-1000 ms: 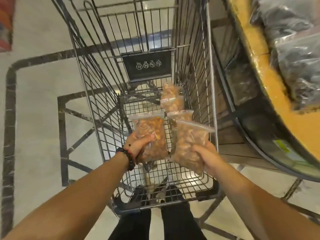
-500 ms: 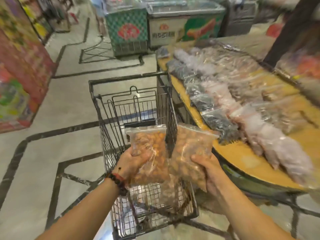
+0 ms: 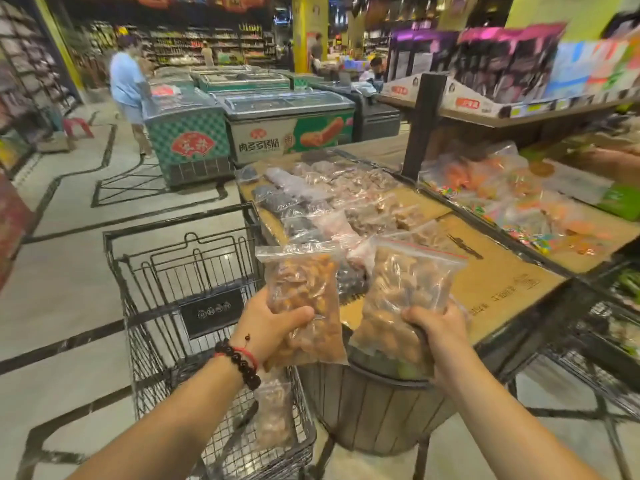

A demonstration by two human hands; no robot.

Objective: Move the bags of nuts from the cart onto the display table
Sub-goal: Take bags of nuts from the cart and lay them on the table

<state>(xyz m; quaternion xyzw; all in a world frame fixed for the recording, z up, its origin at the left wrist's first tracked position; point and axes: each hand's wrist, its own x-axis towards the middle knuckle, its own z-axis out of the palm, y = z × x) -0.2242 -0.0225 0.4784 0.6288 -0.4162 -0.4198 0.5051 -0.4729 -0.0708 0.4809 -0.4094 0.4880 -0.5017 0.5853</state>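
Note:
My left hand (image 3: pixel 273 327) grips a clear zip bag of brown nuts (image 3: pixel 303 292) upright, just past the right rim of the wire cart (image 3: pixel 162 306). My right hand (image 3: pixel 438 332) holds a second bag of paler nuts (image 3: pixel 403 289) over the near edge of the display table (image 3: pixel 502 282). Both bags hang in the air, side by side and apart. At least one more bag of nuts (image 3: pixel 273 414) lies low inside the cart. Rows of bagged goods (image 3: pixel 332 199) cover the far part of the table.
A dark slatted barrel base (image 3: pixel 367 410) stands under the table's near end. A black post (image 3: pixel 420 126) rises from the table, with shelves of boxes behind. Bagged sweets (image 3: pixel 519 202) lie to the right. Chest freezers (image 3: pixel 242 126) and a person in blue (image 3: pixel 128 84) are farther off.
Both hands have lifted their bags out of the cart and carried them up and to the right, toward the table. My view has risen from the cart's floor to the shop.

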